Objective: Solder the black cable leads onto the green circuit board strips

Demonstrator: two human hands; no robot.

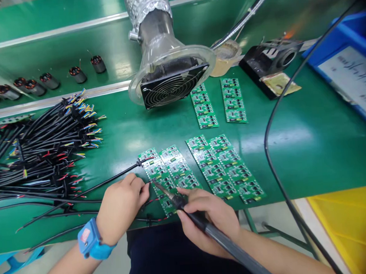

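My right hand (205,217) grips a black soldering iron (219,236), its tip resting at the left green circuit board strip (160,175). Left of that tip is my left hand (125,203), its fingers pinched at the strip's left edge around something too small to make out, probably a cable end. One black cable (111,178) reaches the top of this strip, with red and black wire ends lying over it. Another strip (179,166) lies close on the right, and two more (217,168) sit side by side further right.
Black cables (48,140) are heaped at the left. A fume extractor (172,84) hangs over the back. Behind are two board strips (234,100), an iron stand (268,63) and small motor cores (98,64). A blue bin (350,54) stands right; a black cord (268,149) crosses there.
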